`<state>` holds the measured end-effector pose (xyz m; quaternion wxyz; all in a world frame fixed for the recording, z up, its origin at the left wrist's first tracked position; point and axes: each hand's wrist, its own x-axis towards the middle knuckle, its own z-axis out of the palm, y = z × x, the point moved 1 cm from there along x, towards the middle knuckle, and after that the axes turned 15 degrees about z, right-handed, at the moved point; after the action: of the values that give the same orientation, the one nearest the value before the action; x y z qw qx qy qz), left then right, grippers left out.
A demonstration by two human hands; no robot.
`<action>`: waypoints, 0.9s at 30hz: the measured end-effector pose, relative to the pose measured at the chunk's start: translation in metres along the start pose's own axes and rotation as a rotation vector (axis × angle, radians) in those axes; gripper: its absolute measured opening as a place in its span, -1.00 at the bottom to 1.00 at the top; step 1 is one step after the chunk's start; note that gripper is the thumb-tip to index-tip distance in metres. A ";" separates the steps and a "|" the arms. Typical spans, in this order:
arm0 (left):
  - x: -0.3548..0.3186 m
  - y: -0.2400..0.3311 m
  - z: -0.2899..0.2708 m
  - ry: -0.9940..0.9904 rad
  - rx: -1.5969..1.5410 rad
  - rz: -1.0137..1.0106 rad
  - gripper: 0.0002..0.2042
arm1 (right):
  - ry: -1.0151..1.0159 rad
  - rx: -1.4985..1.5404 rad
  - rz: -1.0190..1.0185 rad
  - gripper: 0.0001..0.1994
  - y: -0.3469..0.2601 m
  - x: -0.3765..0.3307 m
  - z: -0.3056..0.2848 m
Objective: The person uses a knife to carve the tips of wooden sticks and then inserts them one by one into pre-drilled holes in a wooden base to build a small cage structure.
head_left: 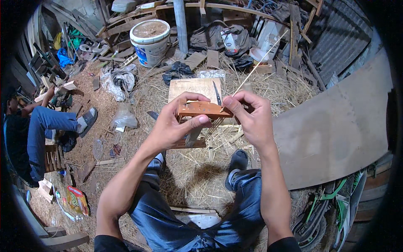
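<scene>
My left hand (176, 119) grips a reddish-brown wooden bar (199, 109) with small holes or pegs along it, fingers behind and thumb in front. At the bar's right end, my right hand (251, 115) pinches a long thin pale stick (262, 58). The stick slants up to the right, and its lower tip touches the bar. Below the bar, several thin sticks run down toward a second brown wooden bar (189, 144), partly hidden by my left hand. Just beyond my hands, a knife (217, 93) lies on a light wooden board (184, 86).
Straw and shavings cover the floor. A white bucket (150, 44) stands at the back left. At the left sits another person (46, 126) in jeans. A large grey-brown sheet (336, 130) leans in on the right, above a green-and-black motorbike (323, 206).
</scene>
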<state>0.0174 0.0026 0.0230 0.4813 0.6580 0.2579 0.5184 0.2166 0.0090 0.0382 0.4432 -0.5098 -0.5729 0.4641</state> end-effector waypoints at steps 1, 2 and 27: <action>0.000 0.002 0.000 0.002 -0.017 -0.017 -0.56 | 0.003 -0.001 -0.028 -0.78 0.002 0.001 0.001; 0.001 0.005 0.001 0.004 -0.035 -0.034 -0.56 | 0.005 -0.001 -0.056 -0.77 0.003 0.001 0.001; 0.000 0.009 0.000 0.029 0.025 -0.018 -0.57 | 0.139 -0.061 -0.212 -0.82 0.006 0.002 0.011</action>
<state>0.0156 -0.0011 0.0308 0.4740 0.6541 0.2772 0.5201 0.2068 0.0100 0.0308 0.5127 -0.4905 -0.6052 0.3608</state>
